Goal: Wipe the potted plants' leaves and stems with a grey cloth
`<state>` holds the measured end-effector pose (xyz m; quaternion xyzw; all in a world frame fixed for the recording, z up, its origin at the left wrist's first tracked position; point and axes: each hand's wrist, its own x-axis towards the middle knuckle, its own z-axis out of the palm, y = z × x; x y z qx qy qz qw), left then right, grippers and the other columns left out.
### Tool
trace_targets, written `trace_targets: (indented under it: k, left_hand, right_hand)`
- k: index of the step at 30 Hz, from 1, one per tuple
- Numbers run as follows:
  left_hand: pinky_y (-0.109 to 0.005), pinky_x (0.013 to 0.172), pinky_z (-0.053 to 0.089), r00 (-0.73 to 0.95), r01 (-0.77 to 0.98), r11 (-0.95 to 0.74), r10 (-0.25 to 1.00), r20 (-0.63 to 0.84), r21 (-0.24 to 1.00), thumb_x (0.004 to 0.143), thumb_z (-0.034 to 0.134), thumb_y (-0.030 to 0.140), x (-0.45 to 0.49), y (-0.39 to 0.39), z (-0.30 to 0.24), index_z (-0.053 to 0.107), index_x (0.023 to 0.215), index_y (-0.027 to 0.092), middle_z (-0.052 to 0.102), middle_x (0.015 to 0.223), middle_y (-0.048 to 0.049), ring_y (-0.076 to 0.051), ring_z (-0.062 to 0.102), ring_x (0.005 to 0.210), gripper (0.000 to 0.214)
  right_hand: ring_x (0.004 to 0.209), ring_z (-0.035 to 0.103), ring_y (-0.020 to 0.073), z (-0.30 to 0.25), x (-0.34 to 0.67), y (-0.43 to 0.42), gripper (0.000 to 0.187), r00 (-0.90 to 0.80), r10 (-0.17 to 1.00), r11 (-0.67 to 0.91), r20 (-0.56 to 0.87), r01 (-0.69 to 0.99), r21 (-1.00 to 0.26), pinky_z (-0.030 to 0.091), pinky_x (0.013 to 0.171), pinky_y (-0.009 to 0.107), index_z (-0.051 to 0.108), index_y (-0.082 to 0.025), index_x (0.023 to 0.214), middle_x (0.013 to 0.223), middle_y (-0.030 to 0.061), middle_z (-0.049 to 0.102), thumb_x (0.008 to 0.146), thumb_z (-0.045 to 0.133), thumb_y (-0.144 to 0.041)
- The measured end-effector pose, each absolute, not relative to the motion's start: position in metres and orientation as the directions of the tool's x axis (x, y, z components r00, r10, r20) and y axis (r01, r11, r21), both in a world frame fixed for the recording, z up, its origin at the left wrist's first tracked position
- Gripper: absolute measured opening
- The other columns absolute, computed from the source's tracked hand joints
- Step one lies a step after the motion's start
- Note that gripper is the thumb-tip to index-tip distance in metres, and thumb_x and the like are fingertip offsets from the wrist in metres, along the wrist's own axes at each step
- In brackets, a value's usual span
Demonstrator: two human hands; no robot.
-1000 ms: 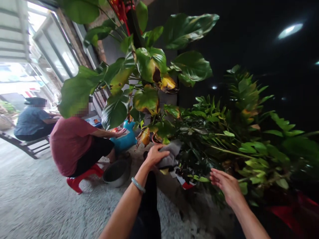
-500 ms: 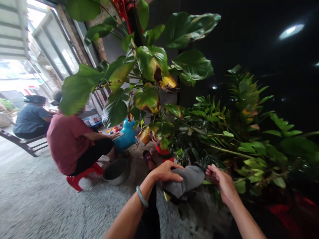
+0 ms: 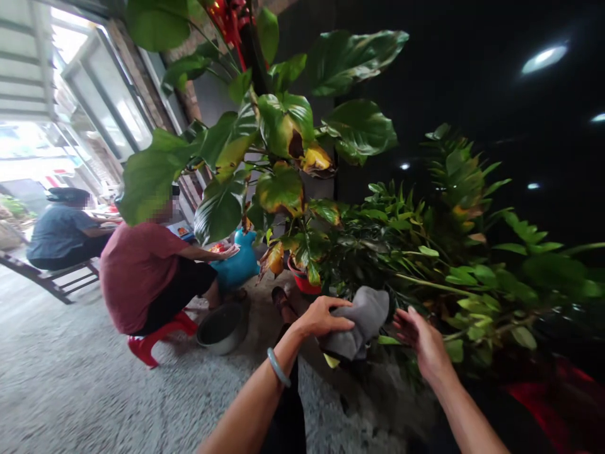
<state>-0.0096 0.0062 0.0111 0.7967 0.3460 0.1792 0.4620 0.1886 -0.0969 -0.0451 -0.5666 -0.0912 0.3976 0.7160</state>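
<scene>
My left hand [image 3: 326,317], with a pale bangle on its wrist, grips a grey cloth [image 3: 359,321] from its left side. The cloth is bunched and bulges upward at its right end. Something dark lies beneath it, with a yellow edge [image 3: 331,361] poking out; what that is I cannot make out. Just right of the cloth, apart from it, my right hand [image 3: 423,340] is open, fingers loosely spread and holding nothing. Leaves of a low green plant [image 3: 416,265] reach close behind both hands.
A large-leaved potted plant [image 3: 283,183] rises ahead, its red pot [image 3: 305,280] at the base. To the left, a person in a red shirt [image 3: 139,271] sits on a red stool [image 3: 146,347] beside a grey basin [image 3: 222,328] and a blue animal-shaped seat [image 3: 239,261]. Another person [image 3: 63,227] sits farther off.
The grey cloth has shifted slightly and its right end now stands higher, more bunched. My left hand moved a little right with it. My right hand's fingers have uncurled and spread.
</scene>
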Motion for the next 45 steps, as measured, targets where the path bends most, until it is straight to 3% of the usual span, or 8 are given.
trace_targets:
  k: [9,13,16,19,25,33,40,45]
  left_hand:
    - [-0.031,0.089,0.049,0.401,0.037,-0.391,0.849,0.345,0.920,0.070,0.069,0.039,0.016,0.019,0.056,0.068,0.113,0.016,0.070,0.108,-0.0048,-0.024,0.062,0.101,0.049]
    - [-0.032,0.090,0.048,0.634,0.339,-0.380,0.768,0.089,0.861,0.065,0.072,0.033,0.015,0.014,0.028,0.070,0.110,0.016,0.071,0.107,-0.0045,-0.026,0.062,0.103,0.048]
    - [-0.029,0.085,0.048,0.821,0.411,-0.413,0.556,-0.132,0.813,0.062,0.075,0.036,0.005,0.005,0.023,0.072,0.107,0.020,0.073,0.099,-0.0016,-0.025,0.064,0.098,0.047]
    - [-0.028,0.084,0.049,0.855,0.271,-0.345,0.514,-0.060,0.899,0.063,0.075,0.042,0.000,0.004,0.041,0.072,0.107,0.018,0.073,0.100,-0.0021,-0.024,0.064,0.097,0.050]
    - [-0.032,0.087,0.049,0.522,0.058,-0.316,0.818,0.241,0.947,0.068,0.071,0.040,0.017,0.018,0.061,0.068,0.114,0.015,0.071,0.108,-0.0059,-0.025,0.063,0.101,0.052]
    - [-0.030,0.085,0.049,0.756,0.338,-0.373,0.655,-0.013,0.864,0.063,0.073,0.036,0.007,0.007,0.030,0.073,0.105,0.017,0.074,0.100,-0.0026,-0.026,0.064,0.098,0.046]
    - [-0.030,0.086,0.049,0.567,0.048,-0.389,0.769,0.296,0.920,0.069,0.070,0.041,0.029,0.015,0.053,0.068,0.115,0.016,0.071,0.110,-0.0059,-0.025,0.063,0.101,0.052]
    - [-0.034,0.094,0.045,0.726,0.422,-0.533,0.683,0.078,0.733,0.063,0.074,0.030,0.020,0.011,0.024,0.074,0.103,0.024,0.073,0.107,-0.0029,-0.028,0.063,0.105,0.040]
  right_hand:
    - [0.064,0.068,0.0213,-0.053,0.195,-0.094,0.030,0.699,0.633,0.074,-0.332,-0.482,-0.873,0.049,0.052,0.028,0.067,-0.019,0.068,0.066,0.0056,0.071,0.060,0.066,-0.048]
    - [0.062,0.067,0.0204,-0.054,0.193,-0.093,0.029,0.698,0.636,0.078,-0.329,-0.482,-0.873,0.049,0.052,0.028,0.068,-0.020,0.068,0.066,0.0056,0.071,0.060,0.066,-0.047]
    - [0.058,0.066,0.0211,-0.058,0.195,-0.093,0.030,0.695,0.634,0.065,-0.339,-0.485,-0.872,0.050,0.050,0.030,0.069,-0.019,0.065,0.063,0.0068,0.070,0.056,0.068,-0.047]
    - [0.054,0.064,0.0209,-0.061,0.198,-0.094,0.029,0.691,0.641,0.073,-0.333,-0.487,-0.870,0.051,0.050,0.031,0.068,-0.018,0.062,0.057,0.0061,0.068,0.048,0.073,-0.043]
    - [0.049,0.061,0.0178,-0.064,0.198,-0.089,0.032,0.712,0.635,0.131,-0.300,-0.482,-0.866,0.052,0.048,0.031,0.066,-0.019,0.060,0.055,0.0041,0.067,0.033,0.080,-0.030]
    - [0.045,0.060,0.0181,-0.069,0.201,-0.083,0.028,0.708,0.627,0.103,-0.324,-0.487,-0.867,0.051,0.043,0.031,0.065,-0.021,0.062,0.050,0.0004,0.066,0.037,0.076,-0.025]
    - [0.039,0.059,0.0179,-0.061,0.193,-0.091,0.034,0.583,0.713,-0.075,-0.389,-0.487,-0.870,0.046,0.038,0.027,0.063,-0.019,0.074,0.047,0.0014,0.065,0.041,0.066,-0.015]
    - [0.038,0.059,0.0190,-0.060,0.190,-0.091,0.027,0.510,0.749,-0.174,-0.422,-0.464,-0.869,0.044,0.038,0.026,0.061,-0.018,0.070,0.046,0.0045,0.065,0.045,0.065,-0.012]
